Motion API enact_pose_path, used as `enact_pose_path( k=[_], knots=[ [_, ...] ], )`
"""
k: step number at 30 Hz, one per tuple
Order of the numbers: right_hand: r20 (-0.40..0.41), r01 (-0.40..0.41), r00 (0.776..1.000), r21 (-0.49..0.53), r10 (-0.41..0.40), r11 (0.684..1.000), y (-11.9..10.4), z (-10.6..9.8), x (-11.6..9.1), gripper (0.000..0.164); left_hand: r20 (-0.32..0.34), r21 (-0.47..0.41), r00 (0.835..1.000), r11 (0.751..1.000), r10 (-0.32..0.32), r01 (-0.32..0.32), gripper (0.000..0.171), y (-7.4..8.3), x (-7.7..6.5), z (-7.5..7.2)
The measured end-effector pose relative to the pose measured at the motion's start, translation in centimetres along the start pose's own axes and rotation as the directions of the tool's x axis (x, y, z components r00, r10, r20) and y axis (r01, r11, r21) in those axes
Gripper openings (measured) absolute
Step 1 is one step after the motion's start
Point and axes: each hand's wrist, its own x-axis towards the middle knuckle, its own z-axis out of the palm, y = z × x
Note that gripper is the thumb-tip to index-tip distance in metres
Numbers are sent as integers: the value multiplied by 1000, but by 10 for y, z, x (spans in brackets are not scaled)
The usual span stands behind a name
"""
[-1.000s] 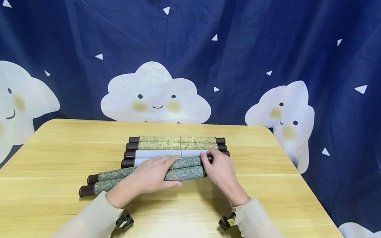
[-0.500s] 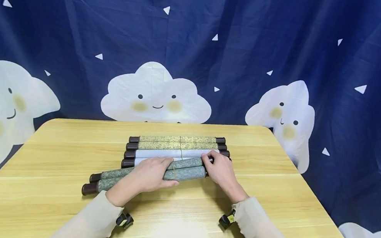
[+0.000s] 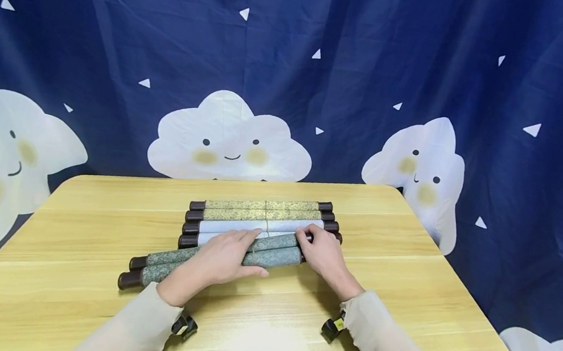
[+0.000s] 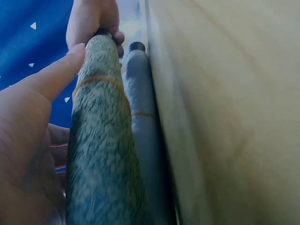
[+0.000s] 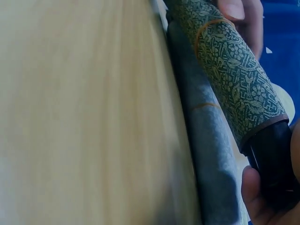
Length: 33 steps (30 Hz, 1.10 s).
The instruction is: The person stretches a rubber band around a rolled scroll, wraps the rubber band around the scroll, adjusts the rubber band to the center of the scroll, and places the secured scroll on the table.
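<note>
Two green patterned scrolls (image 3: 273,256) lie side by side as a pair, tilted across the front of a row of other scrolls. An orange-tan rubber band (image 5: 205,35) circles the pair. My left hand (image 3: 221,256) holds the pair around its middle, thumb on the near side. In the left wrist view, the fingers pass behind the green fabric. My right hand (image 3: 323,253) grips the dark end knob (image 5: 272,161) at the right. Just behind the green pair lie two pale blue-white scrolls (image 3: 235,226), partly hidden by the hands.
Two yellow patterned scrolls (image 3: 236,215) form the back of the row, with dark knobs at both ends. Everything lies on a light wooden table (image 3: 103,208). A dark blue curtain (image 3: 347,91) with cloud prints hangs behind it.
Over the last second, the left ends of the green scrolls shift slightly up and right, then partly back. Both hands keep their holds almost in place; the other scrolls stay put.
</note>
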Motion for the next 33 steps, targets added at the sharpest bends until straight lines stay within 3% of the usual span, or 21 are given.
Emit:
enact_pose_path(
  k=[10,23,33],
  knots=[
    [-70,67,995,-5,-67,998,-11,-5,-4,27,12,24,1000,1000,15,-15,93,0,0,0],
    [-69,36,997,7,-36,999,0,-13,3,28,70,55,997,998,-27,23,87,-1,-3,-7],
    [-47,-1,999,16,2,1000,1,-20,6,33,70,95,996,995,-47,41,86,-2,-4,-13]
  ],
)
